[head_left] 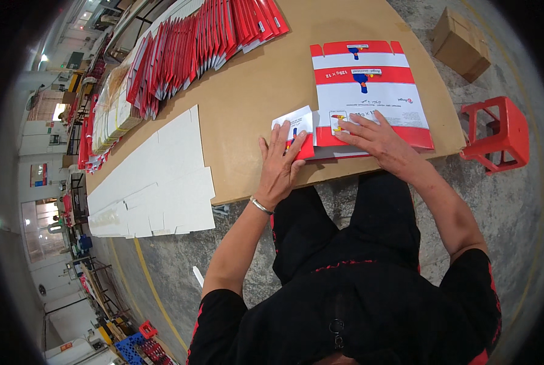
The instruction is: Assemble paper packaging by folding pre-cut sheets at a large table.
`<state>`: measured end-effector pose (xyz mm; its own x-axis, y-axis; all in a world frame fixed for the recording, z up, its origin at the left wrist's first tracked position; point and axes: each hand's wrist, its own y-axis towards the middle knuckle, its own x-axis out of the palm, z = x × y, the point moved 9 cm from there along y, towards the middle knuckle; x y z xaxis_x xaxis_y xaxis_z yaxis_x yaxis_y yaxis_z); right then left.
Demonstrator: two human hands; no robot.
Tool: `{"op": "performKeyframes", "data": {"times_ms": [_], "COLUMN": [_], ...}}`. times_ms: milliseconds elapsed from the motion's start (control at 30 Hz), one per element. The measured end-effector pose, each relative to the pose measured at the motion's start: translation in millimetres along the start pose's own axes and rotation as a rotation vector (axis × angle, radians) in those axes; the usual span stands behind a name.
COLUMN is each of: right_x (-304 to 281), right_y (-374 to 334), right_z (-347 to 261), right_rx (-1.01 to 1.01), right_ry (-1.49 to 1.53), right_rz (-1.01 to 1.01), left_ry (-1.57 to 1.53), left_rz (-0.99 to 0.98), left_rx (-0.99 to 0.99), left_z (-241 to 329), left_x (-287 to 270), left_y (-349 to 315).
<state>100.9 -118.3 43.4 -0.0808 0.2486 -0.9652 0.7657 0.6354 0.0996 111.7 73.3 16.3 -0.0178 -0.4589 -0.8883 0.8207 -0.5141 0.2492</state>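
Note:
A red and white printed carton blank lies folded at the near edge of the brown tabletop. Over its small end flap, on the left, rests my left hand, its fingers stretched out and pressing down. My right hand lies on the carton's near panel with its fingers spread. Neither hand grips anything. Both palms hide part of the print beneath them.
A long fanned row of folded red and white cartons covers the table's far left. Plain white cardboard sheets overhang the left edge. On the right floor stand a red plastic stool and a brown cardboard box.

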Motion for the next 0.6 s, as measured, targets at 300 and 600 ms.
{"op": "performKeyframes", "data": {"times_ms": [300,600], "right_x": [17.0,25.5], "right_y": [-10.4,-10.8], "right_z": [-8.0,-15.2], "right_rx": [-0.001,-0.005], "right_ry": [-0.057,-0.143], "right_rz": [0.048,0.12], "left_ry": [0.276,0.355], "left_rz": [-0.133,-0.2], "left_rx": [-0.108,-0.189], "left_z": [10.6,9.6], "left_x": [9.8,10.5], "left_y": [8.0,10.3]}}
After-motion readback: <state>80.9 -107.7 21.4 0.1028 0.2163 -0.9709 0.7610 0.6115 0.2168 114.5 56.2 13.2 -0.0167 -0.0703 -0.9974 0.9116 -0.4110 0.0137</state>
